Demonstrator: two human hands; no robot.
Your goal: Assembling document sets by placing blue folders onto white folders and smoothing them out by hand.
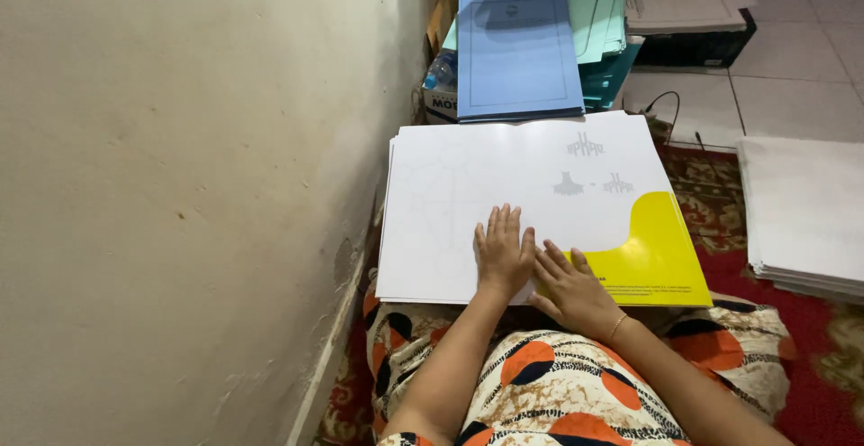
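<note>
Pressing a stack of white-and-yellow printed sheets (pixel 540 185) flat on the lap.
Left hand (pixel 502 252) and right hand (pixel 569 286) lie side by side at its near edge, fingers open; the stack's long axis runs left-right.

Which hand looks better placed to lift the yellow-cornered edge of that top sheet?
Probably the right hand: it lies next to the yellow corner of the top sheet. The left hand rests flat nearer the middle, on white.
</note>
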